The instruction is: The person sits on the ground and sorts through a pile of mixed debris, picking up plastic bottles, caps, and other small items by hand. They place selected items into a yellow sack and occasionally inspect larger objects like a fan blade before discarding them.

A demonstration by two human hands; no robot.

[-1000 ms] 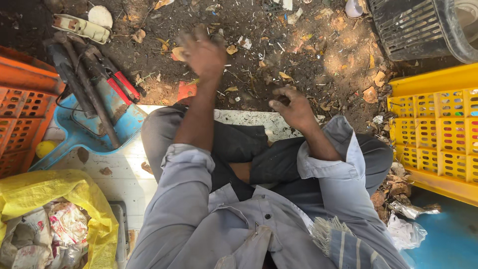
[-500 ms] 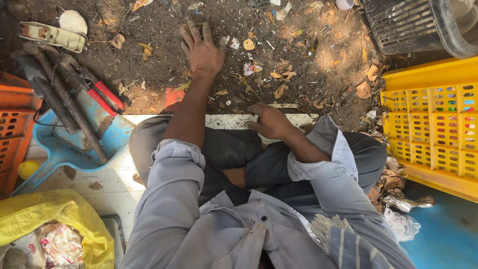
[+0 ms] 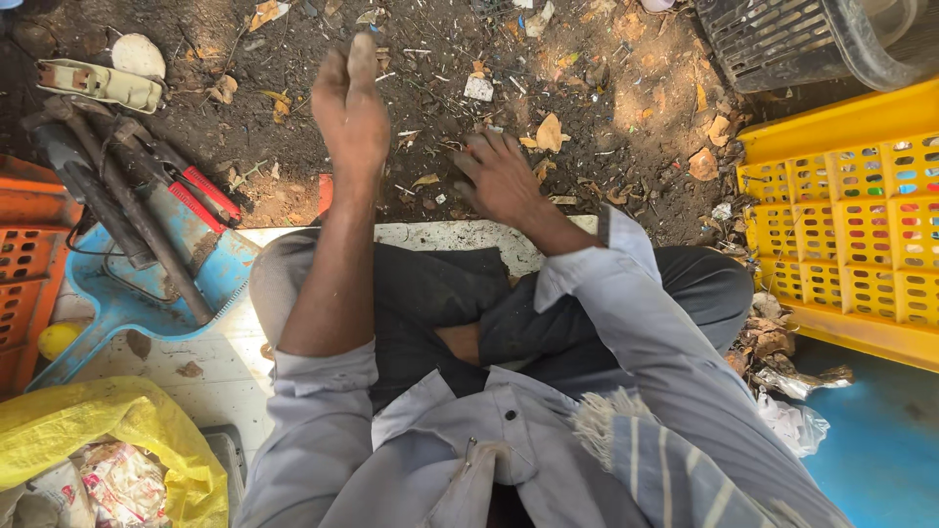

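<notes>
The person sits cross-legged on a white board [image 3: 225,362] laid over the dirt ground [image 3: 421,88], in a grey shirt and dark trousers. The left hand [image 3: 350,103] is stretched far forward and raised above the ground, seen edge-on with the fingers pressed together and pointing away; I cannot tell whether anything is pinched in them. The right hand [image 3: 501,176] rests low just past the front edge of the board, fingers spread apart and lying on the soil, closed on nothing. Around that hand the ground is strewn with dry leaves [image 3: 550,132] and small scraps; a bit of white paper [image 3: 478,88] lies a little beyond it.

To the person's left, a blue dustpan [image 3: 147,293] lies at the board's left edge, with a bundle of dark metal tools across it, among them red-handled cutters [image 3: 201,196]. Beyond these, towards the far left of the ground, are a pale worn casing [image 3: 98,86] and a round white stone-like piece [image 3: 139,56]. An orange plastic crate [image 3: 29,264] stands at the left edge, and a yellow plastic bag [image 3: 108,440] full of crumpled wrappers sits at the near left corner.

On the right a yellow plastic crate [image 3: 851,235] stands beside the knee, with a dark basket [image 3: 773,39] beyond it at the far right corner.
</notes>
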